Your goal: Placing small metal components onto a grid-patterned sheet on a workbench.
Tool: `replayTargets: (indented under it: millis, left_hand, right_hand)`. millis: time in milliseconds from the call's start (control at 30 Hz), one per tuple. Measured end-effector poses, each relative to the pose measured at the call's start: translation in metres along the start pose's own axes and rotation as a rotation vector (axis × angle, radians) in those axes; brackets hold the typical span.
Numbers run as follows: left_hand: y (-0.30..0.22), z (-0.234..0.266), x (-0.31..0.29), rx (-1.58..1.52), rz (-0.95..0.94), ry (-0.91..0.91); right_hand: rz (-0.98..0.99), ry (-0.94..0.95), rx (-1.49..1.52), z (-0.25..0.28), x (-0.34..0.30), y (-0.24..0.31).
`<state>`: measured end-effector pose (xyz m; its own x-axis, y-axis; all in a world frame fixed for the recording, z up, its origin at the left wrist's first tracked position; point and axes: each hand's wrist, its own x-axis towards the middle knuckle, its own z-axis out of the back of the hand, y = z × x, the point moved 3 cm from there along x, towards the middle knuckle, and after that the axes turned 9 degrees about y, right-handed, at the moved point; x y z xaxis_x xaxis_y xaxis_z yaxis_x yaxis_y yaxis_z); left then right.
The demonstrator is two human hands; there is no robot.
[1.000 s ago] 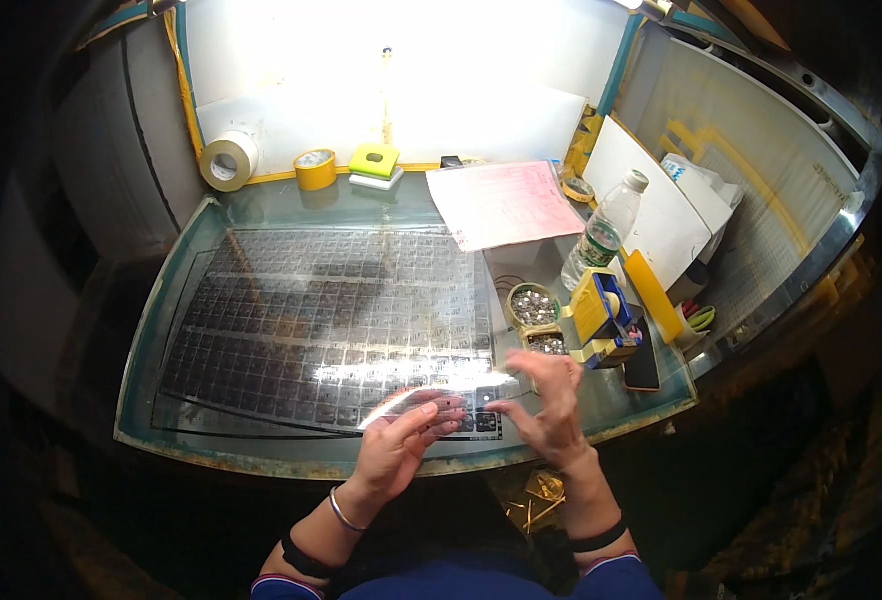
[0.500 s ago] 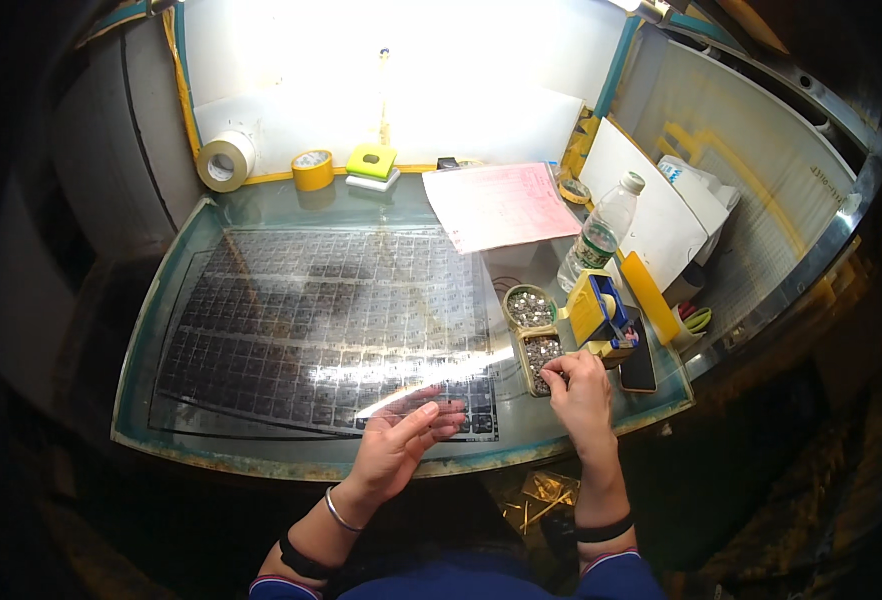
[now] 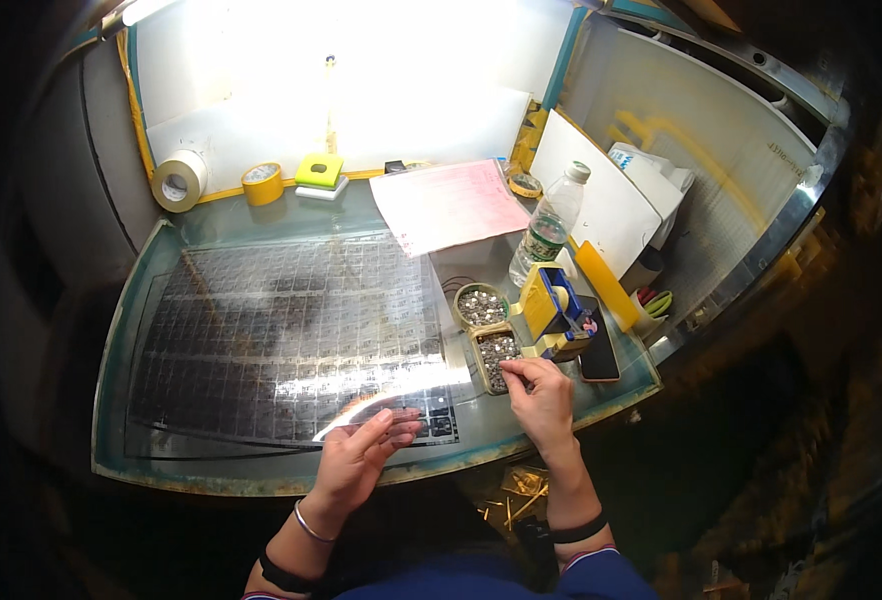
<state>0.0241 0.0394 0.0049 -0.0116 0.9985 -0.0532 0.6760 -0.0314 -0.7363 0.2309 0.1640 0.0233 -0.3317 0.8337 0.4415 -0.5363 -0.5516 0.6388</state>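
A large transparent film sheet (image 3: 281, 340) with a dark grid of printed squares lies on the glass tabletop. At its near right corner is my left hand (image 3: 359, 455), thumb above and fingers showing through the film, gripping the lifted edge. My right hand (image 3: 543, 400) is closed in a pinch at the near end of a small rectangular tray (image 3: 477, 352) of tiny silvery pieces (image 3: 498, 348). Whatever lies between those fingertips is too small to make out. Just behind the tray stands a round dish (image 3: 458, 318) with similar pieces (image 3: 483, 303).
A blue-and-yellow tape dispenser (image 3: 545, 300), a phone (image 3: 601, 350) and a plastic bottle (image 3: 551, 225) stand right of the trays. Pink paper (image 3: 451, 205) lies behind. Along the back are tape rolls (image 3: 263, 184) and a green hole punch (image 3: 319, 171).
The whole view has swung right, so the bench appears farther left. My right hand remains pinched by the rectangular tray, and my left hand stays at the film's near edge.
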Motion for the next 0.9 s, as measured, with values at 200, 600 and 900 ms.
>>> replayTargets:
  millis: [200, 600, 900]
  left_hand:
    - [0.001, -0.001, 0.001, -0.007, 0.002, 0.019]
    - [0.002, 0.0, 0.0, -0.009, 0.001, 0.008]
    - [0.001, -0.001, -0.001, 0.003, -0.018, 0.013]
  right_hand:
    - [0.0, -0.006, -0.021, 0.001, -0.001, -0.001]
    - [-0.098, -0.045, 0.069, -0.002, -0.001, -0.009]
    - [-0.036, -0.024, 0.016, -0.002, 0.001, -0.008]
